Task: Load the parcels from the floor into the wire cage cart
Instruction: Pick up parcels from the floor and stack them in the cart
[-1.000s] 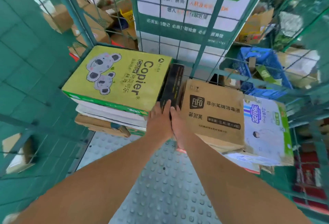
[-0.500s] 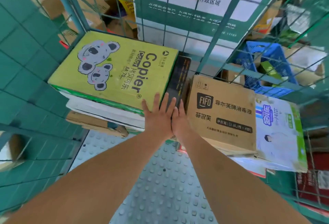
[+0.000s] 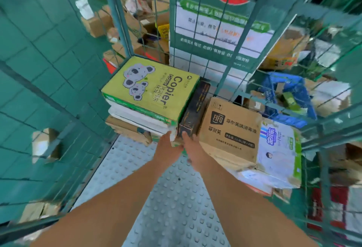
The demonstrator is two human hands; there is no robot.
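A narrow black box [image 3: 195, 105] stands on edge in the wire cage cart [image 3: 238, 49], wedged between a yellow-green Copier box [image 3: 150, 88] and a brown FIFO carton [image 3: 231, 127]. The Copier box tops a stack of white and brown parcels [image 3: 135, 119]. My left hand [image 3: 168, 146] and my right hand [image 3: 193, 148] are side by side at the near end of the black box. Their fingertips touch it. The fingers are partly hidden and blurred.
A white and blue printed pack [image 3: 278, 148] leans against the FIFO carton on the right. The cart's studded metal floor [image 3: 156, 188] stretches under my arms. Green mesh walls [image 3: 49, 90] close in left, back and right. Outside lie a blue crate [image 3: 290, 90] and loose cartons [image 3: 98, 23].
Both hands have slid back from the top of the black box to its near end. The view has pulled back and up, so the parcels look farther away.
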